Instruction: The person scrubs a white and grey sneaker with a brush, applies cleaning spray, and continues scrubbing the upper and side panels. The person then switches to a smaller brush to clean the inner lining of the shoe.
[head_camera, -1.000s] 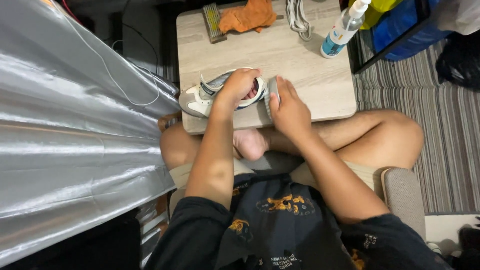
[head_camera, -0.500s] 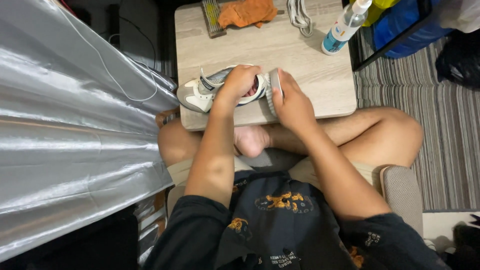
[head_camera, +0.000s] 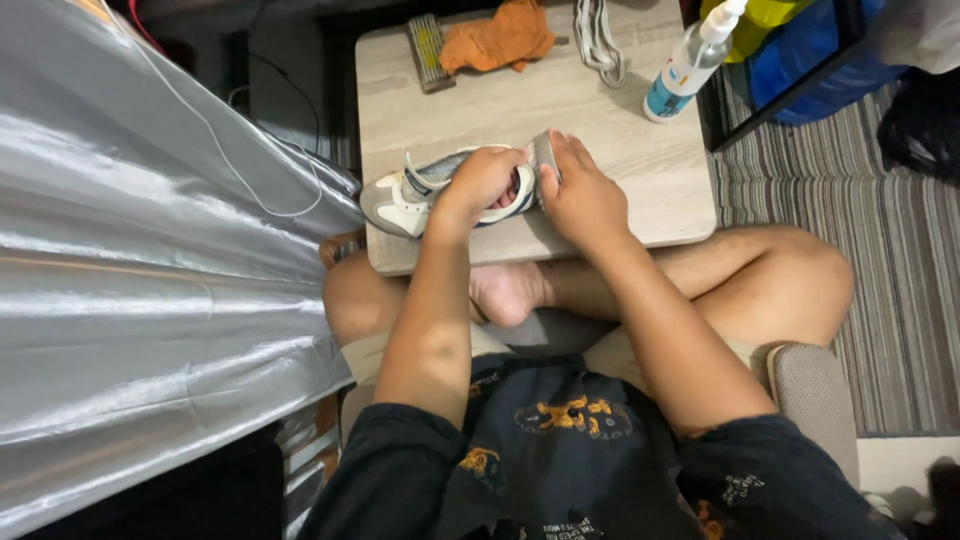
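Shoe (head_camera: 420, 195) on table (head_camera: 640, 190), before cloth (head_camera: 500, 38)

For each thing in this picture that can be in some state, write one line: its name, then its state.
sneaker: on its side on the table, laces out
left hand: gripping the sneaker's opening
right hand: pressing a small brush to the sneaker's heel
small brush: held against the heel
spray bottle: upright, capped
orange cloth: crumpled
laces: loose, bunched
scrub brush: lying idle

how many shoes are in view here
1. The grey and white shoe lies on its side at the near-left edge of the small table, gripped by the left hand, with the right hand at its heel. A second may be hidden.
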